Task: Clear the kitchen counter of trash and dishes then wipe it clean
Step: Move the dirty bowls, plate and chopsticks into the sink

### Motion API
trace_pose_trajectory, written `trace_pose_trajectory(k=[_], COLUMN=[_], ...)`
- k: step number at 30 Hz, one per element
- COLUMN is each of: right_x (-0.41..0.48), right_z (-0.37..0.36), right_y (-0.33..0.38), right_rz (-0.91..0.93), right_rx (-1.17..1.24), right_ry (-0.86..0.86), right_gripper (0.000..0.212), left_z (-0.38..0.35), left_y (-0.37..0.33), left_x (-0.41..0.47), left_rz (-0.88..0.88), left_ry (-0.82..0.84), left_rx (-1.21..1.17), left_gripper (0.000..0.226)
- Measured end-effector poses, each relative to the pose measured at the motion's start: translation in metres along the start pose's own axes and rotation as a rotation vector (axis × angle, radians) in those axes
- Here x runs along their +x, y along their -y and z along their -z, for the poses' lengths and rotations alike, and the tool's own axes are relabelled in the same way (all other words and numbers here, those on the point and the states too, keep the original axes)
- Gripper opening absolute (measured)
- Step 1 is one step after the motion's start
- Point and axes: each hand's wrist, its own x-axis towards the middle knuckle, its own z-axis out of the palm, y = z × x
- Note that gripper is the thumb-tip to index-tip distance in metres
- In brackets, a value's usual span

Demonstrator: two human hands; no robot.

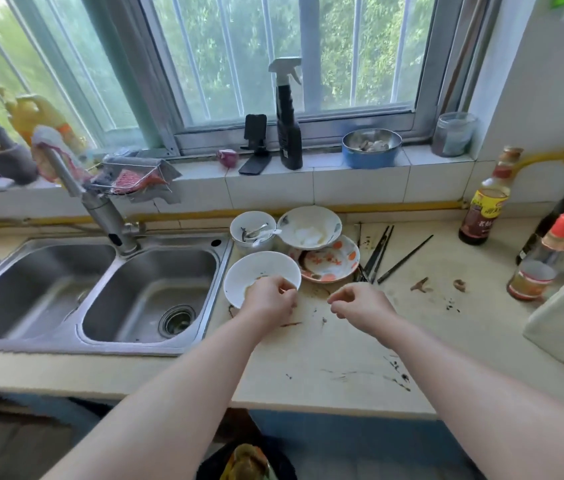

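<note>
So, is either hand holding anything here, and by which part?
The left hand seems to pinch the white bowl at its near rim. The right hand hangs curled over the counter; whether it pinches anything cannot be told.
</note>
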Motion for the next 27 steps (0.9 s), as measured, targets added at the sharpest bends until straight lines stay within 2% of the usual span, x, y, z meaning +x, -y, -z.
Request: trace_pose_trajectory(k=[7,14,21,27], right_x=[0.045,0.083,0.125,0.149], right_z=[0.004,-0.007,-0.007,-0.016], right_y=[0.002,0.012,0.029,0.023], right_rz=[0.014,-0.039,-0.103,-0.199], right_rx=[0.01,0.004,0.079,0.105], right_ry=[0.051,0.066,-0.01,-0.027], right_gripper=[0.018,0.014,0.012,0.017], left_z=[0.0,0.048,0.089,0.082], left_y=[0.003,0.021,0.028,0.022], left_x=[0.033,0.085,0.161,0.206], left_rz=[0.068,0.107,0.133,0.15], left_ry=[-0.057,-0.267,-0.265,-0.309], left_rx=[0.0,0.071,-0.078,-0.09], left_gripper=[0.021,0.017,0.015,0.012])
